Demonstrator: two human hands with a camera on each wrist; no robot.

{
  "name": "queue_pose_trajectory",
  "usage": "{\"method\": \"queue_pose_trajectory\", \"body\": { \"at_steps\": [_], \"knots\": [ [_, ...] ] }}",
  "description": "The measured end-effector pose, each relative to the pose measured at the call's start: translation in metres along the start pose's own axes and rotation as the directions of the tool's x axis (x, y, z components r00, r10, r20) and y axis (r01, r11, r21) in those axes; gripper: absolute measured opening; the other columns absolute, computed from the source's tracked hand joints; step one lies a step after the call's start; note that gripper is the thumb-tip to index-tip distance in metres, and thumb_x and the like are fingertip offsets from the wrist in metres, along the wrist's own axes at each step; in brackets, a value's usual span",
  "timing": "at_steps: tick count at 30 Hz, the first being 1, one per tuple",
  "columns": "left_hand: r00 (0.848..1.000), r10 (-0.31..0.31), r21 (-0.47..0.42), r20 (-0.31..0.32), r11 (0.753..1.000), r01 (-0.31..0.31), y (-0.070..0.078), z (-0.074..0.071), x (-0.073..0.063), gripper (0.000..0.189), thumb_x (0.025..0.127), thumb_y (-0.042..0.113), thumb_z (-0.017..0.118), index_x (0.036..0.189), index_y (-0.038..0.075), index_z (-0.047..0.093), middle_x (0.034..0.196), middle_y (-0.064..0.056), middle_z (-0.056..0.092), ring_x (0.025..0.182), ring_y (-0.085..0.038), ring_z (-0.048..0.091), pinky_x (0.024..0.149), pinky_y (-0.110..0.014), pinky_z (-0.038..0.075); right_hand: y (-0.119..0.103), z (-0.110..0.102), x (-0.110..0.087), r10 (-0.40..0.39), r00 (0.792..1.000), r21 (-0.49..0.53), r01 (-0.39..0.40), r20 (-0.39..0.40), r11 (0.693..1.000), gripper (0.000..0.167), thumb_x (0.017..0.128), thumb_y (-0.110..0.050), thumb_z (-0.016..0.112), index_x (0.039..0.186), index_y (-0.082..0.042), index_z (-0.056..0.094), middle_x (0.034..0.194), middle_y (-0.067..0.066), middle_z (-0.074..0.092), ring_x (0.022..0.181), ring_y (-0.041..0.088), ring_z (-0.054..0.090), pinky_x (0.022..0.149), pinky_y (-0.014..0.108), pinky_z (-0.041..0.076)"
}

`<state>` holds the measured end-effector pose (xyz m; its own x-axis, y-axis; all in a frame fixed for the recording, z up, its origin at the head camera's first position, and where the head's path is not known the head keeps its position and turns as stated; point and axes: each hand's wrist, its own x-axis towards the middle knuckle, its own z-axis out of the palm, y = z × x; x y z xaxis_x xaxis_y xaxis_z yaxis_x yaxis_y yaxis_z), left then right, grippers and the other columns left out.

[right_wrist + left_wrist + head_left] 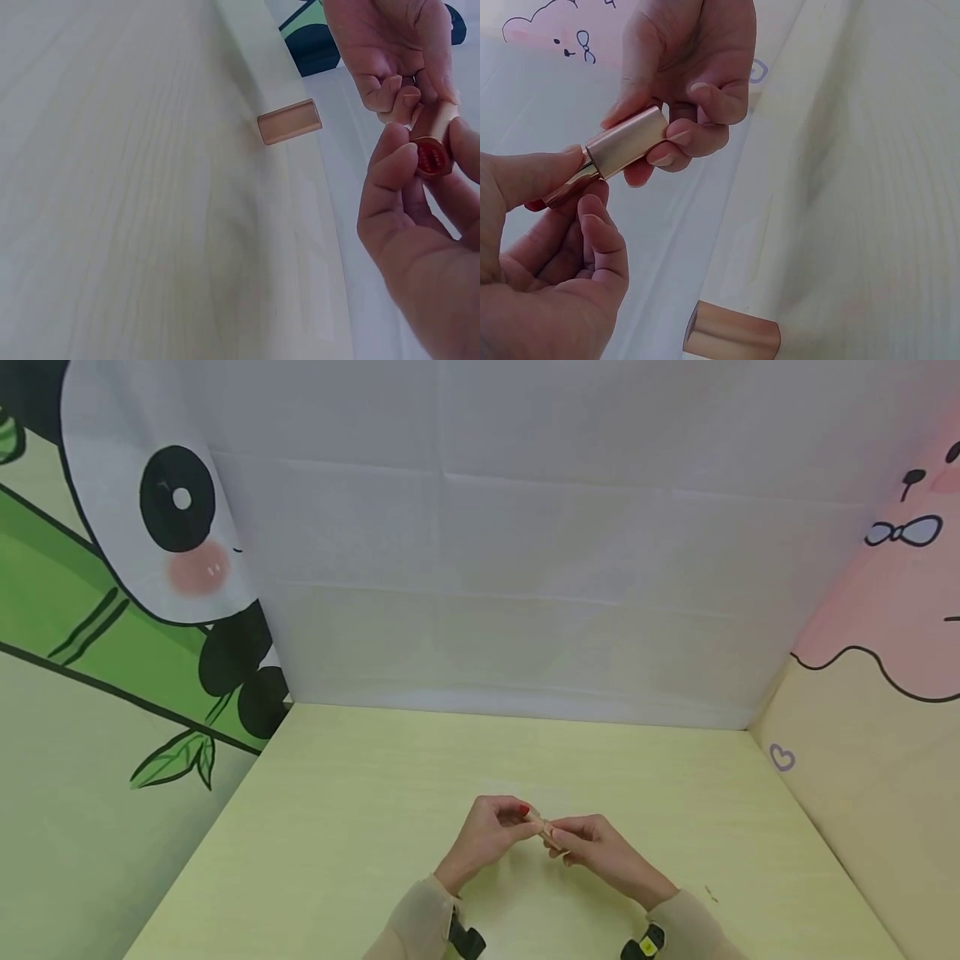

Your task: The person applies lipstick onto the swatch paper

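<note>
A rose-gold lipstick (626, 142) is held up between both hands. My left hand (491, 831) pinches its shiny inner collar (574, 185) between thumb and fingers, with the red tip (523, 810) showing at that end. On the other side, my right hand (600, 852) grips the matte base between thumb and fingertips. A red label (433, 157) marks the base's bottom in the right wrist view. Apart from both hands, a matching rose-gold cap (290, 121) lies on its side on the table, partly cut off in the left wrist view.
The pale wood-grain table (375, 777) runs back to a white creased sheet (525, 543). A panda-and-bamboo panel (112, 552) stands on the left, a pink cartoon panel (885, 610) on the right. One small thin dark mark (711, 894) shows near the right sleeve.
</note>
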<state>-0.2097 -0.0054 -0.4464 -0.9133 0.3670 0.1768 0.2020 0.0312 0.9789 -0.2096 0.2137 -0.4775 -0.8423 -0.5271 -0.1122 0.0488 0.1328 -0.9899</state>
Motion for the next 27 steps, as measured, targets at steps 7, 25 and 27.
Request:
{"method": "queue_pose_trajectory", "body": {
  "at_steps": [7, 25, 27],
  "knots": [
    [1.000, 0.010, -0.035, 0.021, 0.999, -0.009, -0.002, -0.001, 0.001, 0.011, 0.083, 0.000, 0.073, 0.091, -0.006, 0.070, 0.083, -0.013, 0.068, 0.073, -0.028, 0.066, 0.064, -0.024, 0.052, 0.001, -0.001, 0.000, 0.045, 0.999, 0.131, -0.046, 0.009, 0.990, 0.039, 0.098, -0.026, 0.055, 0.120, 0.006, 0.061, 0.109, 0.020, 0.060, 0.092, 0.019, 0.061, 0.075, 0.029, 0.050],
    [1.000, -0.016, 0.002, -0.016, 1.000, 0.016, 0.005, -0.003, 0.004, 0.013, 0.082, 0.007, 0.076, 0.088, -0.003, 0.071, 0.081, -0.011, 0.068, 0.070, -0.019, 0.064, 0.058, -0.022, 0.047, -0.003, 0.006, -0.002, -0.032, 0.984, -0.005, 0.032, -0.175, 0.999, 0.036, 0.094, -0.026, 0.062, 0.123, -0.004, 0.063, 0.114, 0.025, 0.061, 0.093, 0.027, 0.062, 0.080, 0.043, 0.051],
    [1.000, -0.021, 0.014, -0.023, 1.000, 0.021, 0.005, -0.003, 0.006, 0.012, 0.082, 0.008, 0.076, 0.088, -0.002, 0.072, 0.080, -0.011, 0.069, 0.071, -0.020, 0.065, 0.058, -0.022, 0.047, -0.005, 0.006, -0.001, -0.055, 0.978, -0.020, 0.052, -0.204, 0.998, 0.036, 0.094, -0.023, 0.063, 0.123, -0.003, 0.063, 0.111, 0.024, 0.062, 0.091, 0.026, 0.062, 0.077, 0.039, 0.052]
  ]
}}
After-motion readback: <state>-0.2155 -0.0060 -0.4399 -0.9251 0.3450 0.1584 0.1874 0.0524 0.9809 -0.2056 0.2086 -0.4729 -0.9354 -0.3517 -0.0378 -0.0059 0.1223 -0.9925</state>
